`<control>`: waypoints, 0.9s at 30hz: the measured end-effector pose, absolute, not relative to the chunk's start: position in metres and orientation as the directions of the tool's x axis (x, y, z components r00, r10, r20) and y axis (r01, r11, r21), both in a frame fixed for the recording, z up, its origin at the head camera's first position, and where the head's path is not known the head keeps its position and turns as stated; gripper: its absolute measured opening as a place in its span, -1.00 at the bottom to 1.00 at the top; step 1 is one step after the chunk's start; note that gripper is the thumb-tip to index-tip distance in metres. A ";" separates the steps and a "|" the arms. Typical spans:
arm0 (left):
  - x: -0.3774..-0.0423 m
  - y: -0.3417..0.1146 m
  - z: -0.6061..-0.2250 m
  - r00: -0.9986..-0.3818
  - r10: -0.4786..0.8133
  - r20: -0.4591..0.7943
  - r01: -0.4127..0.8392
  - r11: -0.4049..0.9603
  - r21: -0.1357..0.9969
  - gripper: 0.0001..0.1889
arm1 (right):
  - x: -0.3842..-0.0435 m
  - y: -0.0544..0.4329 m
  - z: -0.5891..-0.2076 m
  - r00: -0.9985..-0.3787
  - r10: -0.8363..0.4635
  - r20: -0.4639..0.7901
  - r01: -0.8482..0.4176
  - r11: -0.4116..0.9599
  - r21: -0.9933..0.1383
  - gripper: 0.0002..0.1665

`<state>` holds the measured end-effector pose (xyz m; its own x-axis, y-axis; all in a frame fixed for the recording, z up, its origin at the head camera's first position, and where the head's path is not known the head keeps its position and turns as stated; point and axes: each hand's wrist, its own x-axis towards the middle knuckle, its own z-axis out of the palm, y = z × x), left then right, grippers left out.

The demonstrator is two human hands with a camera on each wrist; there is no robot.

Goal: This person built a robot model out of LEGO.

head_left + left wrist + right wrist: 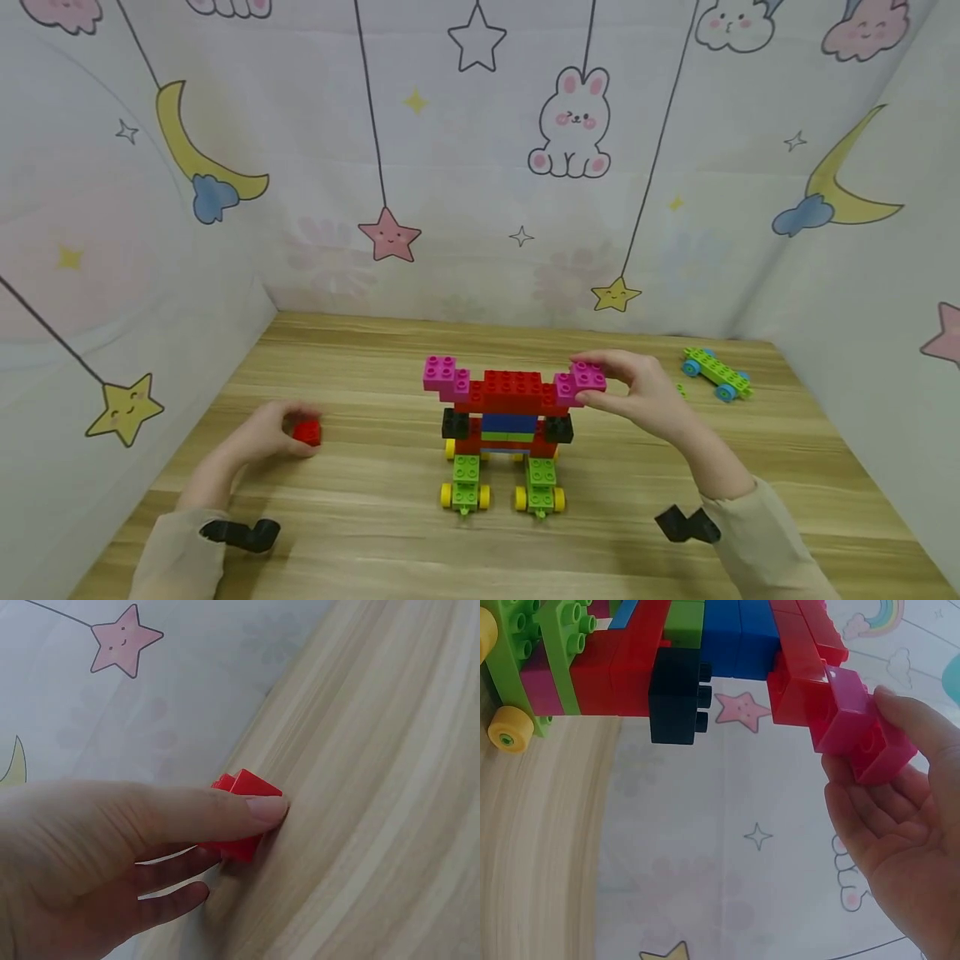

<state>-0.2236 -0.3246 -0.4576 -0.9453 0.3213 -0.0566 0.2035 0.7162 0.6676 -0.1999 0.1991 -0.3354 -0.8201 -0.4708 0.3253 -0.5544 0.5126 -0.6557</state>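
Note:
A toy block model [510,417] stands on yellow wheels in the middle of the table, with red, blue, green and black bricks stacked on green wheeled bases. Pink bricks stick out at both upper ends. My right hand [648,392] pinches the outer pink brick [587,375] at the model's right end, thumb on one side and fingers on the other, as the right wrist view also shows. Off to the left, my left hand [262,433] grips a small red brick [244,787] between thumb and fingers, low at the tabletop. Its fingers partly cover that brick.
A green toy car base [716,373] with blue wheels lies at the back right of the wooden table [360,525]. Beside it a small green piece [681,389] shows partly behind the right hand. Printed cloth walls [480,167] rise at the back and both sides.

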 end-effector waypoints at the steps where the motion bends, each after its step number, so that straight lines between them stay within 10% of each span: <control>1: -0.223 -0.325 -0.458 -0.946 0.318 -0.060 0.201 0.722 0.662 -0.39 | -0.200 0.199 -0.336 -0.819 -0.472 0.326 -0.555 0.511 -0.656 -0.53; 11: -0.223 -0.319 -0.448 -0.960 0.271 -0.076 0.151 0.725 0.672 -0.44 | -0.200 0.199 -0.335 -0.818 -0.472 0.328 -0.557 0.511 -0.654 -0.53; 27: -0.221 -0.227 -0.348 -0.900 0.283 0.331 0.431 0.685 0.587 -0.55 | -0.200 0.198 -0.333 -0.825 -0.469 0.315 -0.544 0.508 -0.668 -0.53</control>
<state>-0.2208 -0.2272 -0.3478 -0.9002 0.2835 0.3305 0.4313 0.6852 0.5870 -0.1996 0.1983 -0.3327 -0.8251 -0.4689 0.3153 -0.5440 0.5084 -0.6675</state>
